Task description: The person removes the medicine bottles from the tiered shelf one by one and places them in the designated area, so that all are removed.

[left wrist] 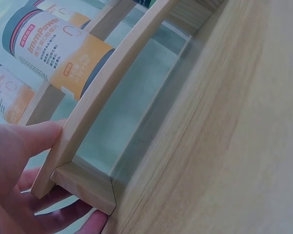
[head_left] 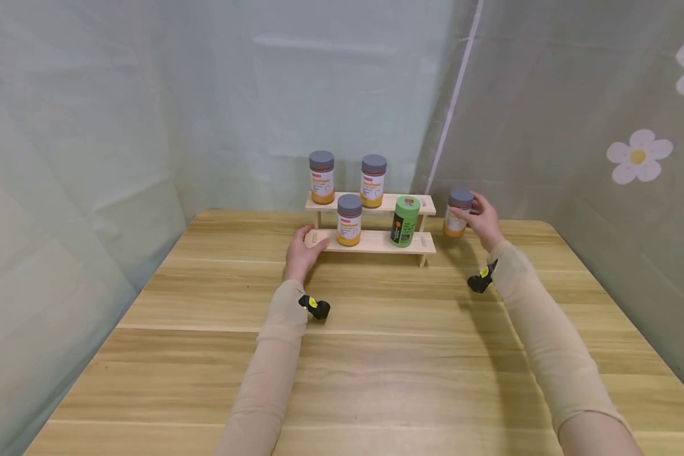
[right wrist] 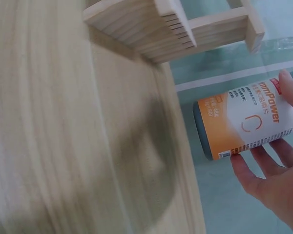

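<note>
My left hand [head_left: 302, 254] grips the left end of a two-step wooden rack [head_left: 376, 242], its thumb on the lower step and its other fingers around the end, as the left wrist view shows. To the right of the rack, my right hand [head_left: 484, 221] holds a supplement jar [right wrist: 254, 117] with a dark grey lid and a white and orange label. The jar is upright and appears raised off the table. Matching jars stand on the upper step, a left jar [head_left: 322, 178] and a middle jar [head_left: 373, 182]. The lower step bears another matching jar [head_left: 349, 221] and a green canister [head_left: 405, 221].
The rack stands near the back edge of a wood-grain table [head_left: 365, 367]. Behind it hangs a pale curtain [head_left: 319, 76], with flower prints at the right. A small black camera is strapped to each wrist.
</note>
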Demonstrator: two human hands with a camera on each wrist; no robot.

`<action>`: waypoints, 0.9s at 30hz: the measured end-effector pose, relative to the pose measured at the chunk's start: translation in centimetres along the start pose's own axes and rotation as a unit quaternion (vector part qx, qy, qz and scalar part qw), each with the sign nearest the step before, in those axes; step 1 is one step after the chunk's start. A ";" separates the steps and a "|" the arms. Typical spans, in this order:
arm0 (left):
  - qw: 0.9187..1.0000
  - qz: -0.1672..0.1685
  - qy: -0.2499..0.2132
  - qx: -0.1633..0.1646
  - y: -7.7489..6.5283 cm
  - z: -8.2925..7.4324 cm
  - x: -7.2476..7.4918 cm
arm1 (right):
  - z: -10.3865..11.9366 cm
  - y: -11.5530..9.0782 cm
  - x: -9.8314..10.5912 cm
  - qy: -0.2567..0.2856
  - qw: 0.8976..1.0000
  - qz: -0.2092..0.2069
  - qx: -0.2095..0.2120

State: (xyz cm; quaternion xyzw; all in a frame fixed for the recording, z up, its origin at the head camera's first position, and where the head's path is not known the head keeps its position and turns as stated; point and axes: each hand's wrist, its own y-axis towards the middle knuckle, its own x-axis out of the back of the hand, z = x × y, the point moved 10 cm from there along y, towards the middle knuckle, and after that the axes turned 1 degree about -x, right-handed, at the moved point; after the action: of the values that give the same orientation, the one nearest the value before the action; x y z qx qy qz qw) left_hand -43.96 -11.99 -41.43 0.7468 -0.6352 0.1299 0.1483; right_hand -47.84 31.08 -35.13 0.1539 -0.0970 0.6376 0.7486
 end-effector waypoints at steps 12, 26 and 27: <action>1.000 0.006 -0.001 0.006 -0.1 -0.1 -0.1 | -1.1 -0.2 0.1 0.004 1.000 0.000 0.001; 1.000 0.011 -0.010 0.015 -0.1 0.0 -0.2 | -1.8 -0.1 -0.6 -0.027 0.999 0.019 0.019; 1.000 0.011 -0.010 0.015 -0.1 -0.1 -0.1 | -1.8 -0.1 -0.7 -0.030 0.999 0.026 0.020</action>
State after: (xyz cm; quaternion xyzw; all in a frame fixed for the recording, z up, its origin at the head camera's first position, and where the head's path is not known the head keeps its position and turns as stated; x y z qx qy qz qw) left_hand -43.86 -11.85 -41.43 0.7434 -0.6425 0.1330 0.1295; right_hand -48.00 31.05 -37.07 0.1856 -0.1110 0.6534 0.7254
